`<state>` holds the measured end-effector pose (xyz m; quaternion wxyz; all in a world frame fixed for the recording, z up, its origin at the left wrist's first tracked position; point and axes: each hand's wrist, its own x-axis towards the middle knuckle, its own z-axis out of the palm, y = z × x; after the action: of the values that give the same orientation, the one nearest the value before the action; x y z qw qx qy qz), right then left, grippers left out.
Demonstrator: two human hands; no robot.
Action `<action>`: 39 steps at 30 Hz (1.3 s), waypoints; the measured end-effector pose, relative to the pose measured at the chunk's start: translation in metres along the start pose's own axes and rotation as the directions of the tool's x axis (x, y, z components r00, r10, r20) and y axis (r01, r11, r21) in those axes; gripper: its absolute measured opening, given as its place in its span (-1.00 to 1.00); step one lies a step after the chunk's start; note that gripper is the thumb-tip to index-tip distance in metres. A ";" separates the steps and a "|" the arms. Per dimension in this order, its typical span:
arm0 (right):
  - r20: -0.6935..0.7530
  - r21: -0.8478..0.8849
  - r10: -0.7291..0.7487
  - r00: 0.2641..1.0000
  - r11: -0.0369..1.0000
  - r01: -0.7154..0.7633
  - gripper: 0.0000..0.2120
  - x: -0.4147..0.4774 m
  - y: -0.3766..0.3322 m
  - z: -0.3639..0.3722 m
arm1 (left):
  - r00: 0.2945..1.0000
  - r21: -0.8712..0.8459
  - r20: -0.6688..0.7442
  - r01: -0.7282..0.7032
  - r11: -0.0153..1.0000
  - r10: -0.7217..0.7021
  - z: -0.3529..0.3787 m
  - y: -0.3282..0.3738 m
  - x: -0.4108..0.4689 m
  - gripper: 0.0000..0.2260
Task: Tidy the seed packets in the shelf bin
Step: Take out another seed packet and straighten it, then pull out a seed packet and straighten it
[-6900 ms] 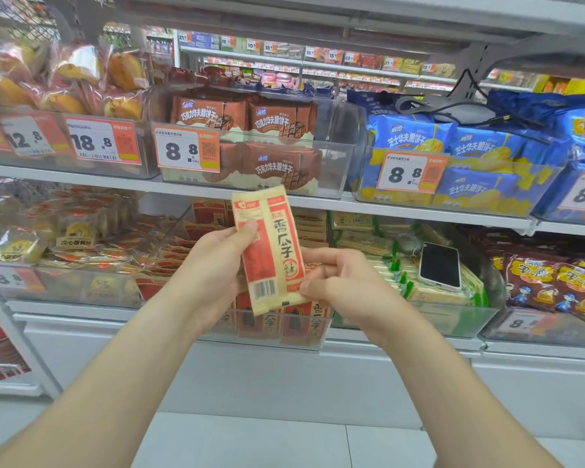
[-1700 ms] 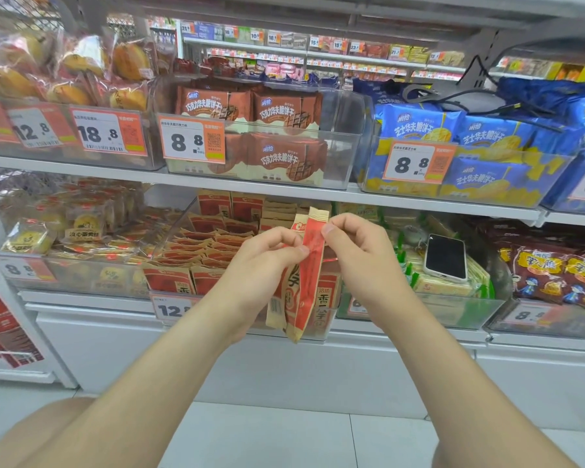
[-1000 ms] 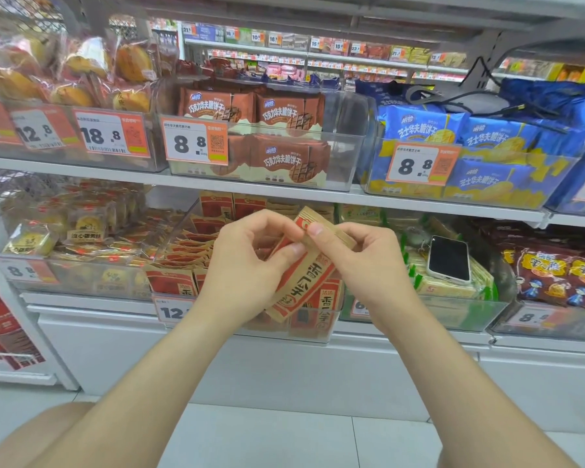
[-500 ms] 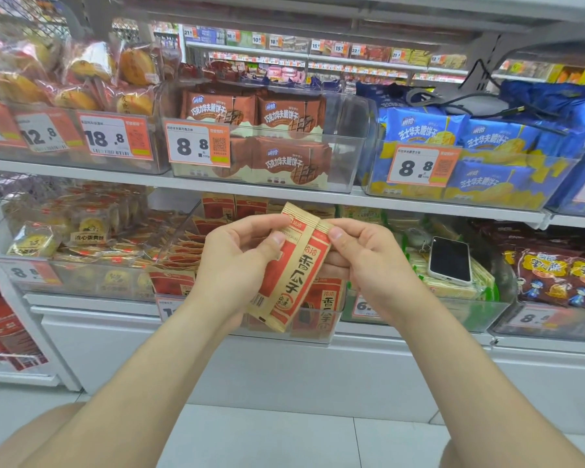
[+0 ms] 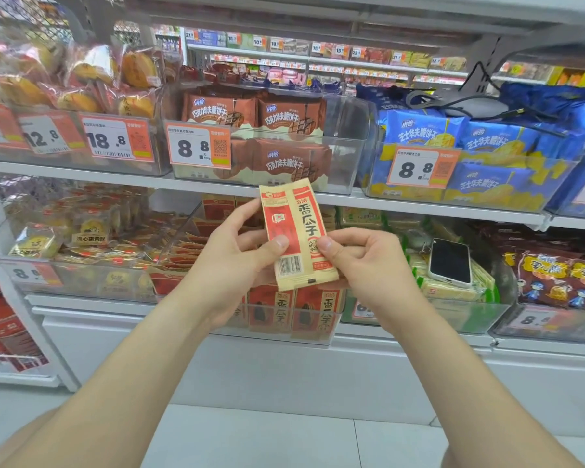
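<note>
Red-and-cream film, the seed packet [image 5: 294, 231] is held upright in the air just above the clear bin [image 5: 284, 336], where the other packets [image 5: 322, 310] stand in a front row. The left hand [image 5: 237, 265] pinches its lower left, thumb on the face and fingers behind. The right hand [image 5: 368, 261] pinches the lower right edge likewise. Both grips sit low, so the slick packet may tip or slide out onto the floor [image 5: 250, 440]. Pushed in carelessly, it could topple the row, or the right wrist could nudge the phone [image 5: 450, 261] in the next bin.
</note>
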<state>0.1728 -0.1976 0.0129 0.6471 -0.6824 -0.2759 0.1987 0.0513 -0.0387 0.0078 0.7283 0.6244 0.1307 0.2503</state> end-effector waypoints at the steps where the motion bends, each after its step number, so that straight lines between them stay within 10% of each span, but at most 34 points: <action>1: -0.017 0.004 -0.009 1.000 1.000 0.009 -0.80 -0.001 0.000 0.000 | 1.000 -0.016 0.001 0.024 1.000 -0.023 0.000 0.000 0.000 -0.36; 11: 0.056 0.052 0.019 0.998 0.998 -0.022 -0.78 -0.005 -0.006 -0.002 | 1.000 -0.020 0.019 0.003 1.000 -0.003 -0.001 0.005 -0.003 -0.59; 17: -0.056 -0.188 -0.333 0.941 0.929 0.318 -0.73 -0.010 0.001 0.006 | 0.998 0.142 0.006 -0.064 0.988 0.064 0.010 0.001 -0.008 -0.71; 21: 0.149 -0.371 -0.487 0.861 0.779 0.505 -0.49 -0.011 0.014 0.009 | 0.982 0.128 0.184 -0.053 0.990 0.029 0.019 0.000 -0.013 -0.72; 24: 0.152 -0.346 -0.489 0.859 0.788 0.510 -0.57 -0.008 0.015 0.009 | 0.987 0.091 0.162 -0.015 0.996 0.000 0.021 0.000 -0.014 -0.72; 29: -0.311 -0.273 -0.405 0.860 0.905 0.328 -0.78 0.005 0.009 -0.005 | 0.979 0.064 0.165 0.112 0.992 -0.122 0.020 0.004 -0.017 -0.69; 39: -0.241 -0.232 -0.305 0.921 0.940 0.251 -0.77 0.006 0.004 -0.005 | 0.982 0.244 0.185 0.003 0.970 -0.050 0.014 0.006 -0.014 -0.70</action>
<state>0.1811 -0.1981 0.0100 0.6302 -0.7173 -0.2966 -0.0200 0.0456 -0.0574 0.0142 0.6591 0.7277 0.0988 0.1623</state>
